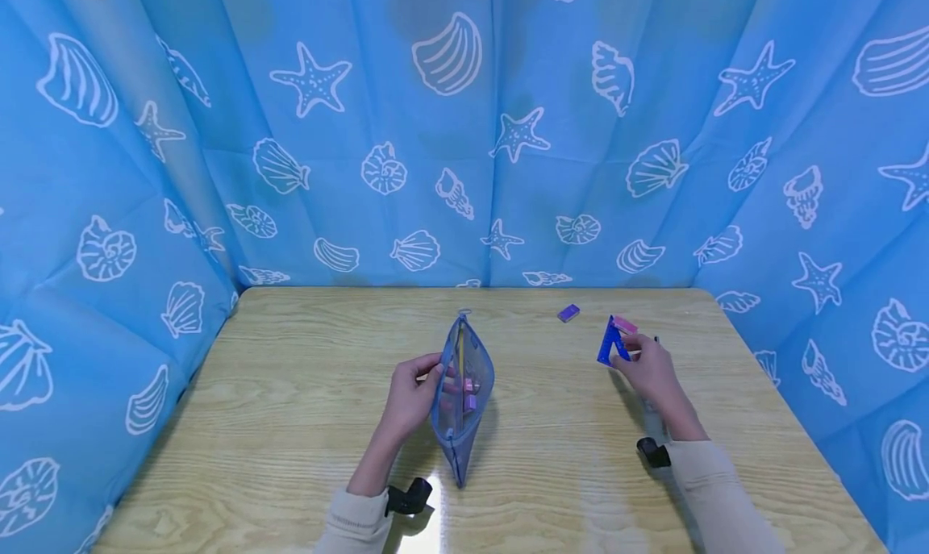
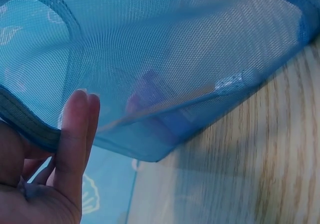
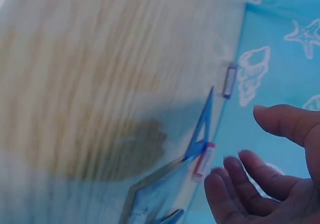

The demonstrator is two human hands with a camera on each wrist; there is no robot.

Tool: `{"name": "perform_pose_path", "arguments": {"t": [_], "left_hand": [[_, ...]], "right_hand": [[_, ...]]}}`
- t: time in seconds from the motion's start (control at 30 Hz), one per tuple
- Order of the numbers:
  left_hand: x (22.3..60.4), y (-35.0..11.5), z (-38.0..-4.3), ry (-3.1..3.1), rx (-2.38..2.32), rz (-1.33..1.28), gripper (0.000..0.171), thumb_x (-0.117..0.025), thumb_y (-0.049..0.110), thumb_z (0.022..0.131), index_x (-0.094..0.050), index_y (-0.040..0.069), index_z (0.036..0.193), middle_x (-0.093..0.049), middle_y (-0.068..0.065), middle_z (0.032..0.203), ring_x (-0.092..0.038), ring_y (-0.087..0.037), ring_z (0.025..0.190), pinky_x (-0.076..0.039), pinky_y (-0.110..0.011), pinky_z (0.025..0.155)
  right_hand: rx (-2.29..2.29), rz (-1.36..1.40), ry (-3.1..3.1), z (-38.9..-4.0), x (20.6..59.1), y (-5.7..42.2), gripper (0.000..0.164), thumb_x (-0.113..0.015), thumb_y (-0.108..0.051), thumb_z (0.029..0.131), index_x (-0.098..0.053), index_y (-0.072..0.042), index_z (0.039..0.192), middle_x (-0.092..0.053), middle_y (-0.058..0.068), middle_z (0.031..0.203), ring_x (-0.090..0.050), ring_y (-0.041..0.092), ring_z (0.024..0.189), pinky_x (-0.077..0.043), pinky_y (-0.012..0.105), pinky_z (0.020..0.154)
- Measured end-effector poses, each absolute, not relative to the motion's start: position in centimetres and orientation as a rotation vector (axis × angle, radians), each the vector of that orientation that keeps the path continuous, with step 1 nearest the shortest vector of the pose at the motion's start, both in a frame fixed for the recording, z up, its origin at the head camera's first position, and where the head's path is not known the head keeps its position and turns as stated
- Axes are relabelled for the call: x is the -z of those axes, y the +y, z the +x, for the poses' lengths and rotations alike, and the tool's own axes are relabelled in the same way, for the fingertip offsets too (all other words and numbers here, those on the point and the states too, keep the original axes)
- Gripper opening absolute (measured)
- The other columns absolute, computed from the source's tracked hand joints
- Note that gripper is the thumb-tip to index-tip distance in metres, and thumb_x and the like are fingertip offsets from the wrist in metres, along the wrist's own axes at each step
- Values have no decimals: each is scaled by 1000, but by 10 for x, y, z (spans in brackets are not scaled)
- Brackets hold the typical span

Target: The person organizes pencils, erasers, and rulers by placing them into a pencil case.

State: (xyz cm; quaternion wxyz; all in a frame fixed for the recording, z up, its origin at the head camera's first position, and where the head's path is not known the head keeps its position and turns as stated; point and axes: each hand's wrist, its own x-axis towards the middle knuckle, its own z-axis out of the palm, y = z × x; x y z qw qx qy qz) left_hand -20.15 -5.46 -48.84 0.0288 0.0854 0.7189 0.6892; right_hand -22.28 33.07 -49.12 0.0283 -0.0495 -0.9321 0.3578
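My left hand [image 1: 412, 397] grips the left rim of a blue mesh pencil pouch [image 1: 482, 359], whose zip mouth is spread wide. Through the mesh show a yellow pencil [image 1: 460, 352] and small pink and purple blocks [image 1: 470, 403]. In the left wrist view, straight fingers [image 2: 75, 134] lie against the mesh [image 2: 165, 44]. My right hand [image 1: 648, 368] is over the table's right side, beside a blue set square [image 1: 606, 346] and a pink eraser [image 1: 624, 325]. The right wrist view shows its thumb apart from loosely bent fingers [image 3: 245, 184], nothing between them.
A purple eraser [image 1: 569, 313] lies near the back edge of the wooden table [image 1: 305, 425]. Close to the set square, a flat blue-grey thing with a dark edge [image 3: 155, 199] shows in the right wrist view. A blue shell-print curtain [image 1: 392, 118] surrounds the table.
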Motion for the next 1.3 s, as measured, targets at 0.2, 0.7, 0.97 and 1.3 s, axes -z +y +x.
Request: {"name": "perform_pose_path", "arguments": {"t": [0.2,0.7,0.97,1.3], "left_hand": [[489,-54,-203,2213,-2129,273,28,-47,-2,105,-63,-12,126,-68,-29,104,-74,-39,83,-67,-37,63],[484,-57,-201,2277,-2105,225,26,-48,-4,104,-66,-11,122,-70,-27,102,-75,-38,79,-66,-35,59],[484,-58,-199,2273,-2128,294,28,-49,-1,105,-64,-10,126,-70,-27,103,-74,-34,76,-66,-37,58],[487,-61,-197,2400,-2099,214,24,-50,-6,102,-68,-11,117,-72,-27,98,-75,-37,74,-65,-33,55]], "right_hand": [[-996,-238,-2972,-244,500,337,64,-66,-19,97,-40,24,137,-49,45,131,-51,57,118,-49,65,101],[-727,-308,-3070,-265,508,335,73,-74,-29,90,-46,22,134,-58,43,118,-54,56,110,-45,66,97],[-870,-349,-3086,-269,509,331,55,-70,-19,94,-52,20,128,-58,37,127,-59,47,112,-51,58,99],[-764,-219,-3100,-271,510,329,43,-68,-18,94,-63,16,120,-66,32,119,-59,50,113,-39,69,104]]}}
